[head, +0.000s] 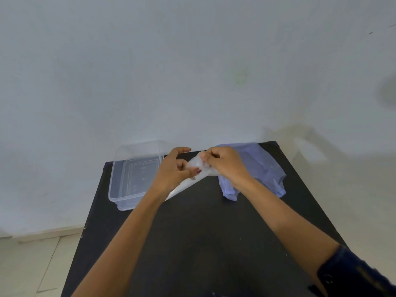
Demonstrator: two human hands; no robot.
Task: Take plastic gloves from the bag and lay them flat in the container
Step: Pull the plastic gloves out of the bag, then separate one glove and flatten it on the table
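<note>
From the head view, a crumpled plastic glove (194, 176) is pinched between the left hand (174, 171) and right hand (225, 165) above the black surface (203, 232), between the clear container (135, 174) and the bag (257, 168).

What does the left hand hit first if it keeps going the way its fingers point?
The left hand points up and right, toward the right hand. Past the plastic glove both hands pinch, it would likely meet the right hand's fingers first. Depth between them is unclear from this single view.
</note>
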